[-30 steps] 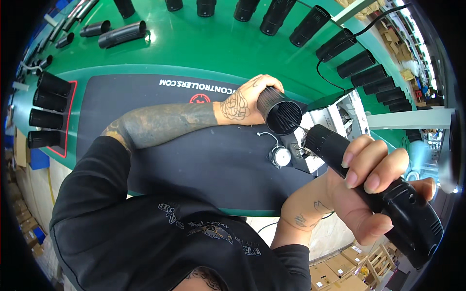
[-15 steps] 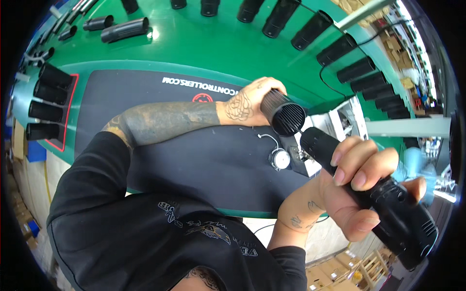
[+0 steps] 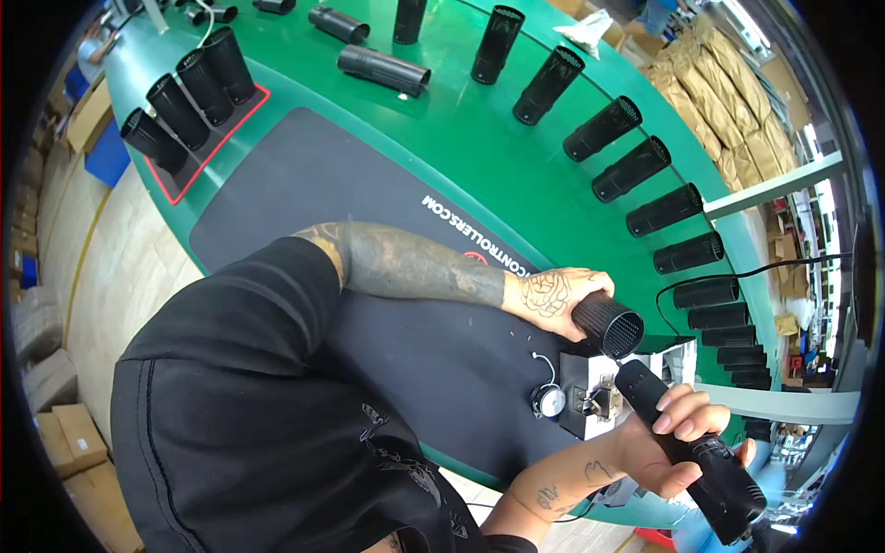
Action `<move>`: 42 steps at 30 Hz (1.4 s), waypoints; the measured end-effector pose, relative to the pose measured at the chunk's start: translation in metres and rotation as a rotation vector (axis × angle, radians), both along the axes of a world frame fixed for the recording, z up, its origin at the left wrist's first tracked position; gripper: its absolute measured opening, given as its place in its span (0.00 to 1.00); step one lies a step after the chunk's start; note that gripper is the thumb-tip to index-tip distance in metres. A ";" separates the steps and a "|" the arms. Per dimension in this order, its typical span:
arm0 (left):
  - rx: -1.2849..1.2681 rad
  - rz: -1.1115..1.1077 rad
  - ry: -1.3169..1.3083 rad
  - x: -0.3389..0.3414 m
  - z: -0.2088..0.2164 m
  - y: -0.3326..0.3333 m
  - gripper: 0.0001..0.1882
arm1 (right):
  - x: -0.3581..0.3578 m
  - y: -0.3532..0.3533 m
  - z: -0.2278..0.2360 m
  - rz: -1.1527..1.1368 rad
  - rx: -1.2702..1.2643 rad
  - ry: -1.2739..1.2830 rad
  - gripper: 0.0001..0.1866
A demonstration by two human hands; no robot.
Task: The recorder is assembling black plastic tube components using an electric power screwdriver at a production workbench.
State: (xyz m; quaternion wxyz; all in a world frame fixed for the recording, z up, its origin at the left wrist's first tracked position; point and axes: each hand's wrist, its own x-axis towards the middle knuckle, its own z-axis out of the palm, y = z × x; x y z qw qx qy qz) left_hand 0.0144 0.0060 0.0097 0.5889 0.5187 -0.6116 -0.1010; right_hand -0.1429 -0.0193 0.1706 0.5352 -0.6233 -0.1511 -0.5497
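My left hand is wrapped round a black ribbed cylinder, whose perforated end is turned toward the right. In my right hand is a black electric screwdriver, its fingers closed round the body. The driver's thin bit reaches the lower rim of the cylinder's perforated end; whether it sits in a screw I cannot tell. Below the cylinder stands a pale metal fixture with dark fittings. A small round part with a white face and a wire lies beside it on the dark mat.
Similar black cylinders stand in a curved row along the green table. Two others lie on their sides. Several more stand at the left on a red-edged mat. A black cable and grey rail are at the right.
The view has swung, so the whole scene sits differently in it. Both hands keep their holds, and the screwdriver's bit stays at the cylinder's rim.
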 end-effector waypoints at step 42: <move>0.084 0.052 0.175 -0.018 0.005 0.000 0.32 | -0.081 -0.029 0.043 0.190 0.154 0.173 0.38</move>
